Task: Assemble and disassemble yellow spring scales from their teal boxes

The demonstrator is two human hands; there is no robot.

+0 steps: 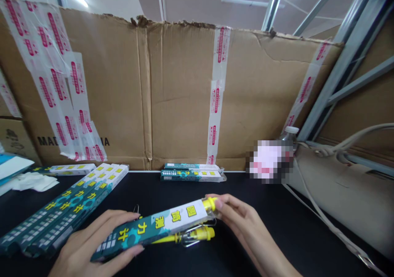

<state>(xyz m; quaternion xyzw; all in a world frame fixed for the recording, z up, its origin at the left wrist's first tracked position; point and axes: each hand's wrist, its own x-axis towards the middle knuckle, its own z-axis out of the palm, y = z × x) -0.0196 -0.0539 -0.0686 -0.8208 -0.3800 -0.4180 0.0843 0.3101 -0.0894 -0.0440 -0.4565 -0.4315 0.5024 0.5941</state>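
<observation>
1. Left hand (92, 244) grasps a long teal-and-white cardboard sleeve (150, 232) near its lower end, holding it steady above the black tabletop (292, 227).
2. Right hand (243, 227) pinches a yellow-capped clear plastic tube (209, 204) at the sleeve's far end, keeping the two in line.
3. Bent silver wire hook (189, 240) on a yellow plastic rod (166, 240) lies just below the sleeve.

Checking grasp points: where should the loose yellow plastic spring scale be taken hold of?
By its slim barrel, from the near side: it lies flat on the black table, the teal cardboard box overhanging its far edge, the metal wire hook at the other end.
</observation>
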